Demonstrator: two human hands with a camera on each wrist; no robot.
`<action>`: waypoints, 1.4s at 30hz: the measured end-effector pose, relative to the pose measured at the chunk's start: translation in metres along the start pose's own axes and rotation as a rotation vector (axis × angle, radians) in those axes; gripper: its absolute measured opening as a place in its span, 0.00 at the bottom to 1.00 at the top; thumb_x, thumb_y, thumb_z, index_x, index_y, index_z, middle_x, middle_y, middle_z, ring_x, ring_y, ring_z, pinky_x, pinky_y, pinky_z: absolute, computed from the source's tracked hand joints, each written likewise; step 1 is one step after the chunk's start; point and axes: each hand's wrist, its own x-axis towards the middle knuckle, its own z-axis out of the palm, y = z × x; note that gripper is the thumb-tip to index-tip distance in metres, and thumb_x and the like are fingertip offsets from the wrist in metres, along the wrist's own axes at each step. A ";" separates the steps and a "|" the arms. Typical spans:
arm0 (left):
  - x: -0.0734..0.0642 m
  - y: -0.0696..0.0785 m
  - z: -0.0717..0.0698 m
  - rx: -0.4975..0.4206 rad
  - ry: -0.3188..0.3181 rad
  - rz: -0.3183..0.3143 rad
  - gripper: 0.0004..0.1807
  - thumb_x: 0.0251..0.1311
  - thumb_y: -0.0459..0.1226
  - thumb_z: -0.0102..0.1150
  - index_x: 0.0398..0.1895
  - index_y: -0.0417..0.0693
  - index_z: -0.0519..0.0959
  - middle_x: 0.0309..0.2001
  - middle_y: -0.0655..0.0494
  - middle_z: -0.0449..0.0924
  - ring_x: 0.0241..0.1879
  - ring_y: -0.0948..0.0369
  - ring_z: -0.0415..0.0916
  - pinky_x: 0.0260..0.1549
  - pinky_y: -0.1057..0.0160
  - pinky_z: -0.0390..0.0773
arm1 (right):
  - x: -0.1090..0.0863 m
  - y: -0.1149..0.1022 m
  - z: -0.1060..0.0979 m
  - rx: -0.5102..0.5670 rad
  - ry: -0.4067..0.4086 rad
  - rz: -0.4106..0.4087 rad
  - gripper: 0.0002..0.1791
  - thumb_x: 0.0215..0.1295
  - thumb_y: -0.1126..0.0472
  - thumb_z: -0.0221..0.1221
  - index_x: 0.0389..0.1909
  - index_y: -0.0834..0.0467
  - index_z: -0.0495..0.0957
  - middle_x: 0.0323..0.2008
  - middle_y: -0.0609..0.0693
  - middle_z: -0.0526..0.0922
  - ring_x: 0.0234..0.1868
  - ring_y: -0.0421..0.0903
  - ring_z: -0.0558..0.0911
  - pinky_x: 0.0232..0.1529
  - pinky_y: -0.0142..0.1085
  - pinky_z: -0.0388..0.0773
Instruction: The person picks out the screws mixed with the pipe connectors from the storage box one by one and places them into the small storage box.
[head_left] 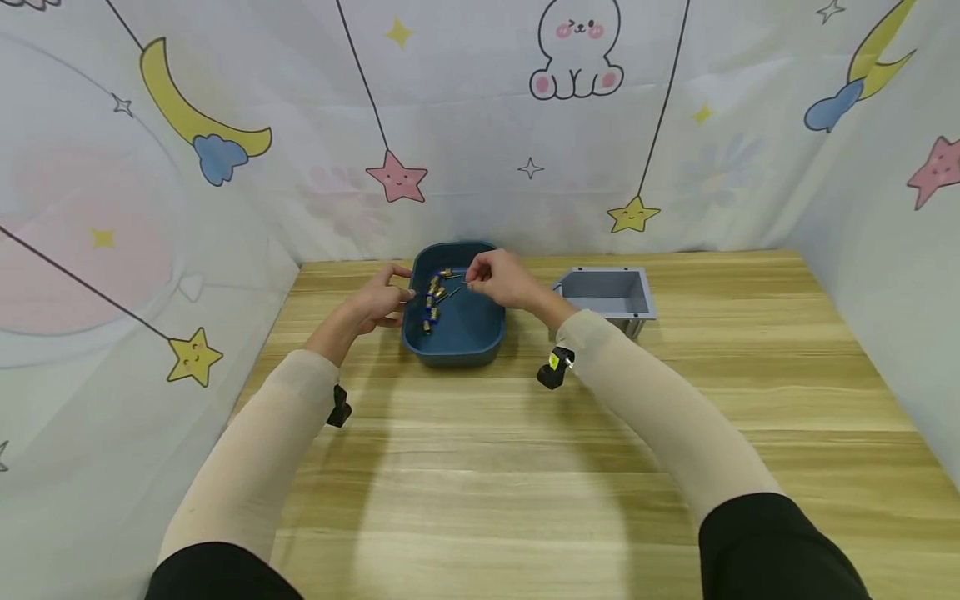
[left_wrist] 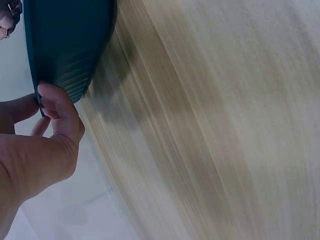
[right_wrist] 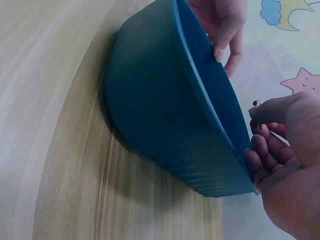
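A dark blue plastic basin (head_left: pixel 465 329) stands at the back of the wooden table. My left hand (head_left: pixel 379 302) grips its left rim, thumb and fingers on either side of the wall, as the left wrist view (left_wrist: pixel 47 150) also shows. Over the basin's right side, my right hand (head_left: pixel 501 279) pinches a small metal screw (right_wrist: pixel 256 103) with a round head; its threaded part shows between thumb and fingers. Several brass fittings (head_left: pixel 431 304) with blue parts lie along the left of the basin floor, with thin metal screws (head_left: pixel 450 293) beside them.
Right of the basin stands a grey rectangular box (head_left: pixel 607 292) with an open top, partly behind my right forearm. The wooden table (head_left: pixel 480 467) runs back to a printed cloth wall (head_left: pixel 465 108). Cloth also closes off both sides.
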 end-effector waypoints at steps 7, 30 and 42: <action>0.001 -0.001 0.000 0.000 -0.003 0.006 0.26 0.77 0.36 0.44 0.73 0.57 0.53 0.65 0.43 0.63 0.47 0.48 0.68 0.37 0.53 0.72 | -0.004 0.004 -0.001 0.003 -0.003 -0.028 0.04 0.68 0.65 0.61 0.39 0.62 0.81 0.37 0.53 0.81 0.37 0.47 0.79 0.41 0.37 0.76; 0.006 -0.002 -0.002 -0.004 -0.026 -0.003 0.27 0.77 0.36 0.42 0.75 0.56 0.50 0.69 0.40 0.60 0.54 0.44 0.66 0.43 0.48 0.73 | -0.013 0.010 -0.023 -0.020 0.008 -0.032 0.04 0.68 0.66 0.60 0.39 0.63 0.81 0.37 0.53 0.81 0.37 0.47 0.77 0.42 0.37 0.75; -0.017 0.017 0.005 0.000 -0.048 -0.009 0.28 0.77 0.34 0.41 0.75 0.51 0.49 0.69 0.37 0.58 0.51 0.45 0.66 0.44 0.47 0.71 | -0.025 0.017 -0.039 -0.045 0.014 -0.056 0.03 0.68 0.66 0.61 0.39 0.62 0.80 0.35 0.53 0.80 0.36 0.47 0.77 0.40 0.38 0.74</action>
